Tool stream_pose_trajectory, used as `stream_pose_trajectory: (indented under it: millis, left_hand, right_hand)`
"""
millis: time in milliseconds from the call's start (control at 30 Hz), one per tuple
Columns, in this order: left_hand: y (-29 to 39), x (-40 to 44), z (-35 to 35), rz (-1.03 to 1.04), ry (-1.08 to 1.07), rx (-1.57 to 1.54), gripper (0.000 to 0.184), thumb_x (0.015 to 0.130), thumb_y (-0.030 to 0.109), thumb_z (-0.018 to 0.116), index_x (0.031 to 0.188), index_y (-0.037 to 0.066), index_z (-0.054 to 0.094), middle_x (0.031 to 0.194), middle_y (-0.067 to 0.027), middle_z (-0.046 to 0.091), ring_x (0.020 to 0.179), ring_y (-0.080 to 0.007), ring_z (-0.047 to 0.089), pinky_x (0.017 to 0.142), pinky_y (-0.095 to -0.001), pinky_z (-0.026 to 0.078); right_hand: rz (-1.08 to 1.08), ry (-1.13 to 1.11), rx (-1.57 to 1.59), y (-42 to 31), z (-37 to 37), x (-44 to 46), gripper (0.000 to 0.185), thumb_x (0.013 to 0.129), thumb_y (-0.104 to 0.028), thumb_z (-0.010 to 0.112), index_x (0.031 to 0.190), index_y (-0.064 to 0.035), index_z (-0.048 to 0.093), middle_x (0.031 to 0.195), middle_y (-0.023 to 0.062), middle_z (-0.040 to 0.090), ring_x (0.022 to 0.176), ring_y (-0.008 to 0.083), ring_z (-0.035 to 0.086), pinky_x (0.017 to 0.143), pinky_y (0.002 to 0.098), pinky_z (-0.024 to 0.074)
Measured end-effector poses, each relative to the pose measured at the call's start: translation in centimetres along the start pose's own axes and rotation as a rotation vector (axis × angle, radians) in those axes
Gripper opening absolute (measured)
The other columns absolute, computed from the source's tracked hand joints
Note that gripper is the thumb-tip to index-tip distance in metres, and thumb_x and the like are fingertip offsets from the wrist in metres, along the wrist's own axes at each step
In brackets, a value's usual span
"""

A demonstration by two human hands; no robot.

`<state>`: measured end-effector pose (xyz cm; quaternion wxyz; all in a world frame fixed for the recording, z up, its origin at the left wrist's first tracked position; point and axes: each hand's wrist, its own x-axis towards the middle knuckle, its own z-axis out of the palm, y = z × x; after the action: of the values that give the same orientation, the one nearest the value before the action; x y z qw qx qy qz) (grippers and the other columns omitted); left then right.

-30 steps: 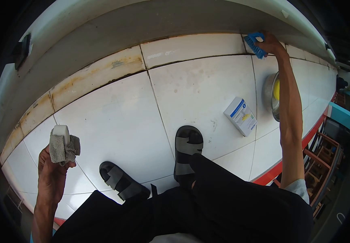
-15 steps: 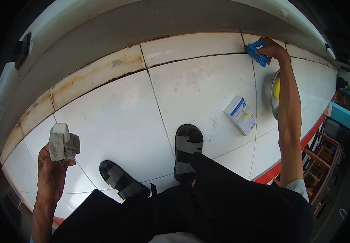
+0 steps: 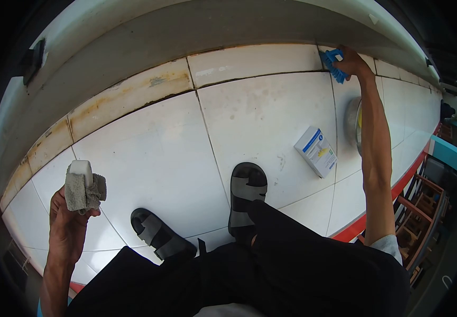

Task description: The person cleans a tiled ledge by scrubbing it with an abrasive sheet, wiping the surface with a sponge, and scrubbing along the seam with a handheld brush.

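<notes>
My left hand is closed round a grey cloth, held up at the lower left with a white block against it. At the upper right, my right hand grips a blue scrubbing brush. Its bristles are at the tiled ledge, near a dark joint by the grey wall. My right forearm partly covers a metal bowl with something yellow inside. A white and blue box lies on the floor tiles left of the bowl.
My two sandalled feet stand on white tiles. Brown stains mark the ledge at the left. A red edge borders the tiles at the lower right, with wooden furniture beyond it. The grey wall curves across the top.
My right hand and the brush first moved down from the wall, then slightly back up along the ledge joint. My forearm now covers more of the bowl. My left hand has barely moved.
</notes>
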<state>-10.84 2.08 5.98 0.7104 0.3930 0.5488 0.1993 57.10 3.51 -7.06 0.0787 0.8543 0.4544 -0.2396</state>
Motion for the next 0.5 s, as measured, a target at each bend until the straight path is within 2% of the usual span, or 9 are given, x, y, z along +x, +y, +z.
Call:
stream_pose_trajectory:
  millis: [67,100,167,200,233,333,433,467,500]
  left_hand:
    - [0.2,0.1,0.1,0.022,0.008,-0.008,0.052,0.090,0.050,0.065,0.112,0.003,0.058,0.103,-0.0096,0.066,0.090,-0.0147,0.063,0.077,-0.0310,0.054]
    - [0.4,0.2,0.2,0.012,-0.023,-0.005,0.052,0.090,0.049,0.065,0.113,0.003,0.057,0.104,-0.0098,0.066,0.090,-0.0149,0.063,0.076,-0.0310,0.054]
    - [0.3,0.2,0.2,0.003,-0.049,-0.006,0.053,0.090,0.049,0.065,0.113,0.002,0.057,0.104,-0.0099,0.066,0.090,-0.0152,0.063,0.076,-0.0311,0.054]
    - [0.2,0.2,0.1,0.004,-0.029,-0.003,0.053,0.090,0.049,0.065,0.114,0.002,0.057,0.105,-0.0100,0.066,0.091,-0.0154,0.063,0.076,-0.0311,0.054]
    - [0.0,0.1,0.0,0.001,-0.009,0.003,0.054,0.090,0.049,0.065,0.115,0.002,0.056,0.105,-0.0102,0.066,0.091,-0.0156,0.064,0.076,-0.0311,0.054]
    - [-0.1,0.0,0.1,0.004,0.002,-0.001,0.055,0.089,0.049,0.066,0.116,0.001,0.056,0.105,-0.0104,0.066,0.091,-0.0158,0.064,0.077,-0.0312,0.053]
    - [0.1,0.2,0.3,-0.015,-0.014,-0.001,0.057,0.089,0.049,0.066,0.118,0.001,0.056,0.106,-0.0106,0.066,0.090,-0.0156,0.064,0.077,-0.0314,0.053]
    - [0.1,0.2,0.2,-0.015,-0.010,-0.002,0.057,0.089,0.049,0.066,0.118,0.001,0.056,0.106,-0.0106,0.066,0.090,-0.0156,0.064,0.077,-0.0314,0.053]
    - [0.0,0.1,0.2,-0.008,-0.004,0.000,0.057,0.090,0.050,0.065,0.118,0.001,0.056,0.106,-0.0107,0.066,0.090,-0.0156,0.064,0.077,-0.0314,0.053]
  right_hand:
    - [0.091,-0.144,-0.034,-0.6,-1.7,-0.7,0.071,0.075,-0.013,0.069,0.139,0.0044,0.042,0.111,0.0254,0.063,0.058,0.0263,0.068,0.040,0.0347,0.0524]
    - [0.093,-0.137,-0.037,-0.3,-2.1,-0.3,0.071,0.075,-0.013,0.069,0.139,0.0044,0.042,0.111,0.0254,0.063,0.058,0.0263,0.068,0.040,0.0347,0.0524]
    - [-0.006,-0.116,0.041,-0.7,-2.5,0.4,0.074,0.073,-0.013,0.071,0.139,0.0031,0.042,0.118,0.0258,0.060,0.060,0.0284,0.069,0.041,0.0360,0.0552]
    - [-0.034,0.058,-0.011,-0.7,-1.6,0.2,0.075,0.071,-0.012,0.072,0.139,0.0025,0.043,0.117,0.0253,0.061,0.060,0.0295,0.068,0.040,0.0363,0.0552]
    - [-0.038,0.053,-0.009,-0.9,-1.2,-0.1,0.075,0.071,-0.012,0.072,0.139,0.0025,0.043,0.117,0.0253,0.061,0.060,0.0295,0.068,0.040,0.0363,0.0552]
    - [0.063,-0.151,-0.079,-1.9,-1.4,-1.2,0.076,0.071,-0.012,0.071,0.139,0.0034,0.043,0.109,0.0258,0.064,0.055,0.0284,0.067,0.041,0.0357,0.0531]
    - [0.023,-0.135,-0.043,-2.1,-1.9,-0.5,0.077,0.070,-0.012,0.071,0.140,0.0034,0.041,0.111,0.0265,0.063,0.056,0.0282,0.067,0.042,0.0358,0.0541]
    - [-0.033,-0.002,-0.075,-2.5,-1.5,-0.5,0.075,0.071,-0.011,0.070,0.140,0.0033,0.042,0.107,0.0258,0.065,0.055,0.0281,0.067,0.042,0.0356,0.0537]
    - [-0.037,-0.005,-0.074,-2.4,-1.1,-0.4,0.075,0.071,-0.011,0.070,0.140,0.0033,0.042,0.107,0.0258,0.065,0.055,0.0281,0.067,0.042,0.0356,0.0537]
